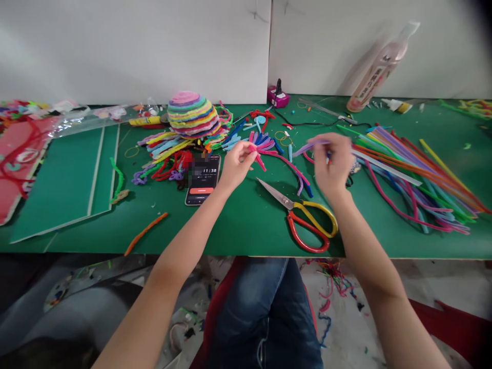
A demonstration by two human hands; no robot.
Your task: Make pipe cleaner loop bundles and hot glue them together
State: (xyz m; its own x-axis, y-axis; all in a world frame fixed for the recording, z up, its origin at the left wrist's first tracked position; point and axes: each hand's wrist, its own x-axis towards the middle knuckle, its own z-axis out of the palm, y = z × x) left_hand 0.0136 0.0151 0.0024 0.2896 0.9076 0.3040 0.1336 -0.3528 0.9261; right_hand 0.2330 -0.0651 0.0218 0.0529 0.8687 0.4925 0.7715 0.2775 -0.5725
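Between the thumb and fingers of my left hand (241, 158) is a pink pipe cleaner (261, 163), bent into a small shape. Purple, blue and pink pipe-cleaner pieces (264, 142) fan out just behind it. My right hand (333, 156) is raised over the table and somewhat blurred, its fingers closed on a purple pipe cleaner (304, 149) that sticks out to the left. Large scissors (290, 204) with one yellow and one red handle lie between my hands, blades slightly apart. A pink pipe cleaner (294, 168) and dark blue ends lie beyond their tips.
Long pipe cleaners (415, 179) spread out at the right. At the left are a striped dome of coiled pipe cleaners (192, 115), a phone (202, 182), a green board (69, 179) and an orange piece (146, 233). A pink bottle (378, 77) stands at the back.
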